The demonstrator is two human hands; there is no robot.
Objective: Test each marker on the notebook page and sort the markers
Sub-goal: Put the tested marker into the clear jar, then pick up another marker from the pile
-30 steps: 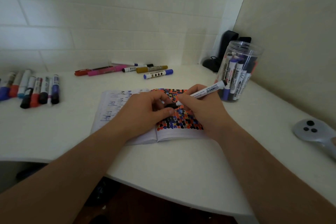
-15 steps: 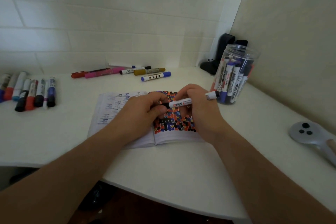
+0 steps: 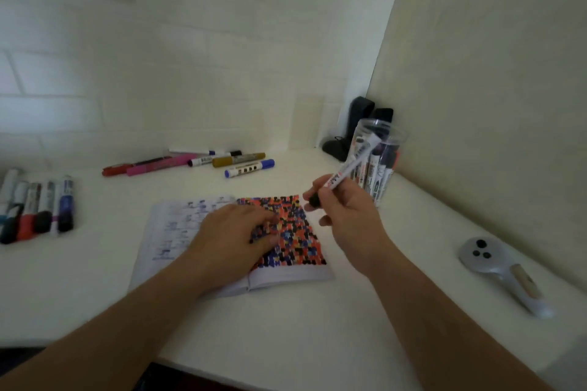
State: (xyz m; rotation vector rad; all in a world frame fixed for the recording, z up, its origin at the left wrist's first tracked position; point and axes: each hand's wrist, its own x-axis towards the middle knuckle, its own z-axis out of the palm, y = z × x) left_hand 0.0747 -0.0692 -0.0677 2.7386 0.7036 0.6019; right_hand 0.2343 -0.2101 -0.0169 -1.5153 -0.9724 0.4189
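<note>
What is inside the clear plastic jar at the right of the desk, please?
The clear jar holds several markers standing upright, mostly white barrels with dark caps. The marker in the right hand crosses its front, and blur hides their exact number.

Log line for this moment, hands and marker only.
right hand: grips marker, lifted beside notebook | left hand: rests on notebook | cap: on

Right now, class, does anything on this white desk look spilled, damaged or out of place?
Nothing stands out. The open notebook lies flat under the left hand, the clear plastic jar of markers stands upright, and loose markers lie in two groups. The right hand holds a white black-capped marker.
</note>
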